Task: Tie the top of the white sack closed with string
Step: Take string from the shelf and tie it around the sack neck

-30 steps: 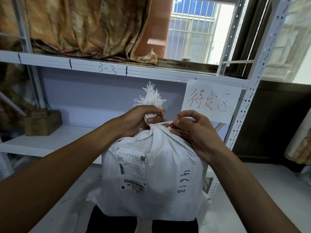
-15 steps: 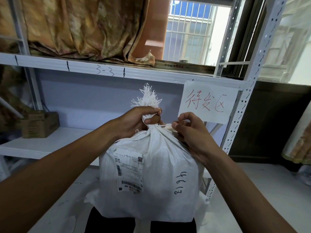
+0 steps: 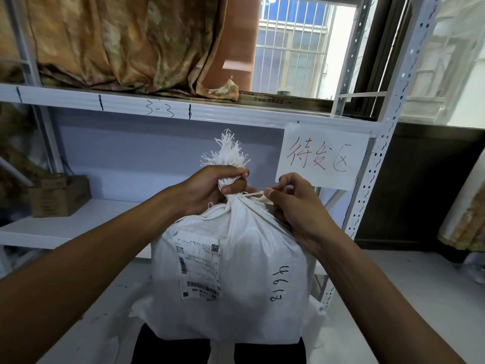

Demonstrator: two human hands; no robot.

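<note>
1. Left hand (image 3: 210, 190): closed round the sack's bunched neck, thumb and fingers clamped just above the tie line, frayed tuft (image 3: 227, 153) sticking up out of the fist.
2. Right hand (image 3: 294, 206): thumb and forefinger pinched on the string (image 3: 253, 194), other fingers curled vs. the sack shoulder. String runs taut from the pinch to the neck, touching it right below the left fist.
3. Step in hand, by my read: cinching a wrap or first knot. Can't tell how many turns are on, or if a knot exists yet.
4. To do it well: keep the left squeeze tight so the neck doesn't spread; pull string level and outward, not up, else it may ride off over the tuft; keep tension while crossing ends, then lock w/ a 2nd throw.
5. Sack (image 3: 236, 271): white woven plastic, slightly translucent, bulging and rounded, pleats fanning down from the neck. Stands upright betw. the person's legs on the floor, near the shelf (image 3: 78, 222) front edge. Paper label (image 3: 198, 269) w/ barcodes on its front; handwritten digits at right.
6. String: thin, flat, pale, looks slippery like the weave, so knot may creep if left slack.
</note>
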